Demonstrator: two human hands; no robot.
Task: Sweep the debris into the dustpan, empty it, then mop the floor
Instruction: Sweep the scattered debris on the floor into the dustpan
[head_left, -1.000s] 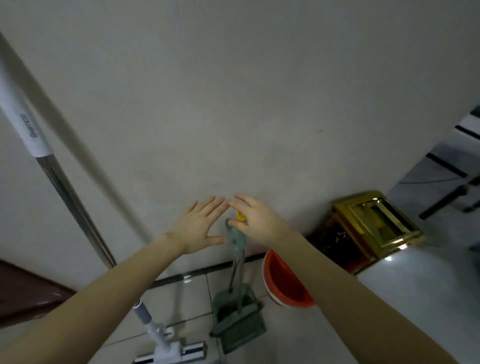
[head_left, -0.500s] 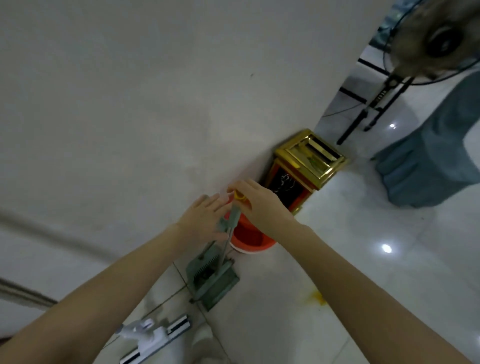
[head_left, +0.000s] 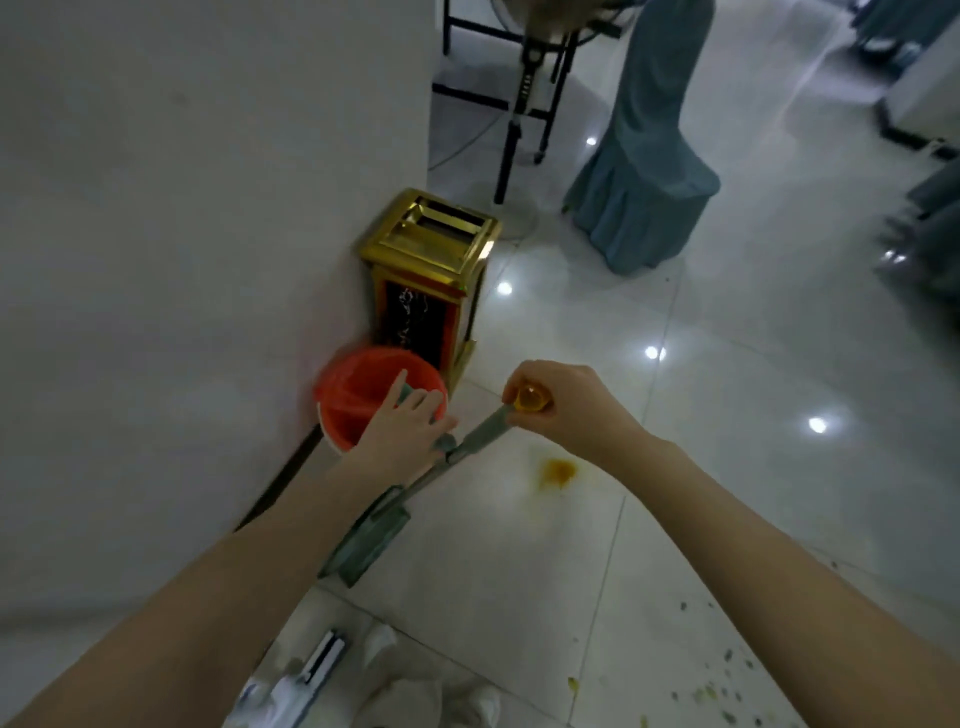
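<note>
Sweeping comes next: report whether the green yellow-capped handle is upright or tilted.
Tilted: the green yellow-capped handle slants from the right hand down to the green plastic dustpan.

One left hand (head_left: 410, 431), one right hand (head_left: 563, 410), one broom (head_left: 478, 435), one dustpan (head_left: 370, 543), one mop (head_left: 318, 670), one bucket (head_left: 358, 397), one bin (head_left: 431, 244).

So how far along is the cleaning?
Nothing looks done: debris is scattered on the floor, and a yellow stain shows. In hand: the right hand grips the yellow-capped handle, the left hand holds the other handle of the dustpan set. Left: sweeping, emptying, then mopping; the mop head is untouched.
</note>
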